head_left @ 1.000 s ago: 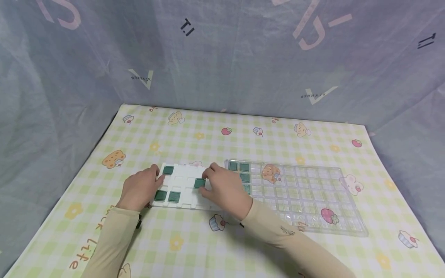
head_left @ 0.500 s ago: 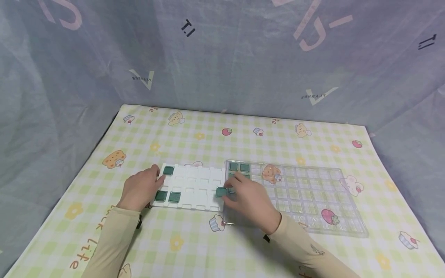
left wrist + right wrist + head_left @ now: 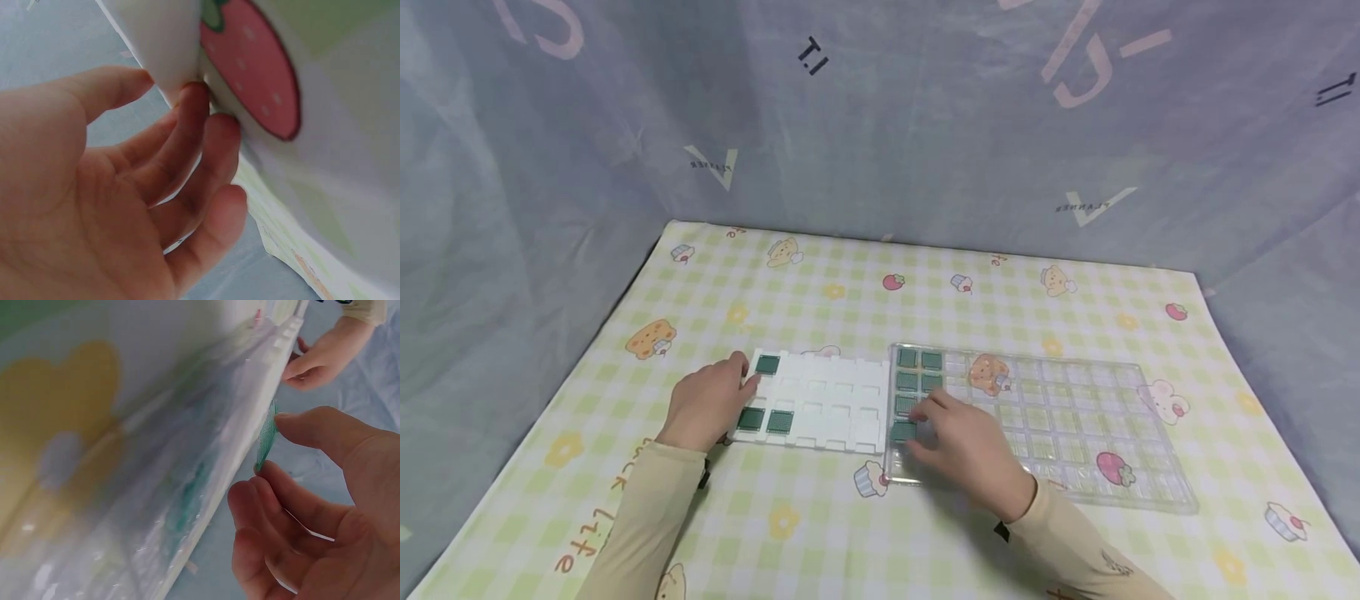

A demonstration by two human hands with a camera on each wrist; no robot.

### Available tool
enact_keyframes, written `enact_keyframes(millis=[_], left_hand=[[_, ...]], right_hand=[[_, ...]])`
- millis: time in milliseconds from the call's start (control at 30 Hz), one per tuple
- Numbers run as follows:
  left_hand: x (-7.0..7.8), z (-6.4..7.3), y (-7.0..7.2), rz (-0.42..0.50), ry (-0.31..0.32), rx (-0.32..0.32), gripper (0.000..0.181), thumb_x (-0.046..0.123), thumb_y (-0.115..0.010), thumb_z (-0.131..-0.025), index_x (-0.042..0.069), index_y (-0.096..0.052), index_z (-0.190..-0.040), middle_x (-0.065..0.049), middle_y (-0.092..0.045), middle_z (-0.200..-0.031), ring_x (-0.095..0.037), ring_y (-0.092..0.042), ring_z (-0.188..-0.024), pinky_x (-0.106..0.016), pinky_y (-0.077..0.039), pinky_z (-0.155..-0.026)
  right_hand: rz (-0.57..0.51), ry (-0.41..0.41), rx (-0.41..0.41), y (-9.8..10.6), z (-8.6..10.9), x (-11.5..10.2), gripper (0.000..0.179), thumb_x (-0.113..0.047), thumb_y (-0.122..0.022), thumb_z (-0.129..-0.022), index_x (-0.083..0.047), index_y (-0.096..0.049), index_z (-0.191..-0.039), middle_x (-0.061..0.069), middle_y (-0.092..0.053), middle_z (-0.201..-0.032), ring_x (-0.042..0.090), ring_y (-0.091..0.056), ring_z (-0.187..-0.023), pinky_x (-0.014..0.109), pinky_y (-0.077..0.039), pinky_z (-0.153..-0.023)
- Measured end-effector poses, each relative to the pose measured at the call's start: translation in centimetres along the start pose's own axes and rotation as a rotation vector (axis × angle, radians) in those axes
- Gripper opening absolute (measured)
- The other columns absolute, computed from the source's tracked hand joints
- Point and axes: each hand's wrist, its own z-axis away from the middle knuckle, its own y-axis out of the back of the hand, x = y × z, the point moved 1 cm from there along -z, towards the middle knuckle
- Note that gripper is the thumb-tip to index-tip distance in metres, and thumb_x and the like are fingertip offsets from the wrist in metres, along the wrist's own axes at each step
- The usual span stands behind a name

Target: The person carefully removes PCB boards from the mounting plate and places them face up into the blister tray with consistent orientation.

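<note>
My right hand [image 3: 970,446] pinches a small green circuit board [image 3: 267,434] between thumb and index finger. In the head view that board overlaps the left column of a clear plastic compartment tray [image 3: 1075,425], low down. Several more green boards [image 3: 907,358] sit in the tray's two leftmost columns. A white slotted tray [image 3: 827,408] lies to the left, its end against the clear one. At its left edge my left hand [image 3: 707,400] holds it, thumb toward the top face and fingers at the side. Three green boards [image 3: 780,422] rest in the white tray, one at the back and two in front.
A checked cloth [image 3: 790,533] with printed cartoon figures covers the table. Grey-blue fabric [image 3: 880,125] hangs behind it and at both sides. The clear tray's rim [image 3: 1187,500] reaches far to the right.
My right hand has carried a green board from the white tray rightward to the clear tray's left column. My left hand has stayed at the white tray's edge. The head view shifted slightly.
</note>
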Motion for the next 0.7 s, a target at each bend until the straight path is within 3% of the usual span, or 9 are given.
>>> enact_keyframes(millis=[700], left_hand=[[0.2,0.0,0.2,0.009,0.01,-0.011,0.026,0.029,-0.053,-0.105,0.003,-0.057,-0.108,-0.006,-0.054,-0.062,-0.019,-0.049,-0.053,-0.032,-0.034,-0.05]], right_hand=[[0.003,-0.081,-0.081,-1.1,-0.3,0.4,0.03,-0.031,-0.087,-0.079,-0.014,-0.075,-0.1,-0.004,-0.068,-0.096,0.011,-0.066,-0.077,0.027,-0.052,-0.065]])
